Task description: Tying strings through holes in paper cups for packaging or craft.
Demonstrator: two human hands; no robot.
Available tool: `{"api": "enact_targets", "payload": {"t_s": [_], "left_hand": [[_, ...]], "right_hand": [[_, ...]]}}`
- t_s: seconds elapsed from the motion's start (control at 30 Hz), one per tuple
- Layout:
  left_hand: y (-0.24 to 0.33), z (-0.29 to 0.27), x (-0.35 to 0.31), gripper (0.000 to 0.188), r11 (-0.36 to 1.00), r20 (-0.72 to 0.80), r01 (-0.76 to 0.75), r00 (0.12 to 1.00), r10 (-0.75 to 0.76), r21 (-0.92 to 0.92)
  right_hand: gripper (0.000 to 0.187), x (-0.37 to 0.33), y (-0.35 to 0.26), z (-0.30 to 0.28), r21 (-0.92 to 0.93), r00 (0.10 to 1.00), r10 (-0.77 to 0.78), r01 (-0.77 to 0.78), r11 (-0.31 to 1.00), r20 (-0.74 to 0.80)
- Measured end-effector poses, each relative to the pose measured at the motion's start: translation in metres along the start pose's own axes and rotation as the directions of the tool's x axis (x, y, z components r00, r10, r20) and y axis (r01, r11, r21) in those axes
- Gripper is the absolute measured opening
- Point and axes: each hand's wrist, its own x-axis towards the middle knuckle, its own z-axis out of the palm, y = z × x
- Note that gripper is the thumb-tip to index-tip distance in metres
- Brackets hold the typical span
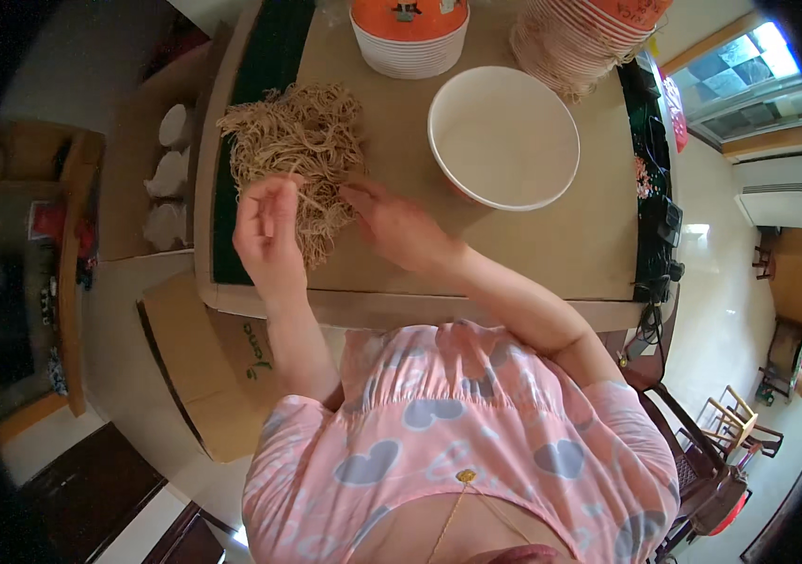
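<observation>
A loose, tangled heap of beige strings lies on the left part of the brown table top. Over its near side, my left hand is raised with thumb and fingertips pinched on a pale strand. My right hand reaches in from the right, its fingertips closed at the heap's right edge on a bit of string; their exact hold is partly hidden. To the right of the heap stands a large white round tub, its open mouth facing up and its inside plain white.
Behind the tub are a stack of orange-and-white paper tubs and another stack with strings round it. Black devices and cables line the table's right edge. An open carton with white things stands left; a flattened cardboard box lies below.
</observation>
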Motion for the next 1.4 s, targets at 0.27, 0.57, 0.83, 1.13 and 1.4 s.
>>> {"api": "enact_targets", "payload": {"t_s": [0.27,0.57,0.83,1.13,1.4], "left_hand": [[-0.001,0.014,-0.004,0.006,0.979,0.159,-0.009,0.987,-0.023,0.201],[-0.063,-0.001,0.001,0.016,0.836,0.273,-0.139,0.962,-0.013,0.531],[-0.090,-0.013,0.006,0.014,0.678,0.300,-0.270,0.951,0.076,0.684],[-0.087,-0.013,0.007,0.019,0.635,0.329,-0.268,0.944,0.024,0.725],[0.004,0.074,-0.015,0.031,0.538,0.570,-0.682,0.722,0.392,0.495]], "right_hand": [[0.014,0.021,-0.024,-0.015,0.582,0.945,0.206,-0.021,0.813,-0.255],[0.010,0.018,-0.036,-0.027,0.460,0.906,0.020,0.195,0.866,-0.423],[0.012,-0.015,-0.071,-0.126,0.624,0.800,-0.080,0.521,0.583,-0.594],[0.018,-0.118,-0.082,-0.236,0.455,0.453,0.050,0.888,0.065,-0.890],[0.005,-0.136,-0.034,-0.193,0.521,0.325,0.428,0.298,0.800,-0.843]]}}
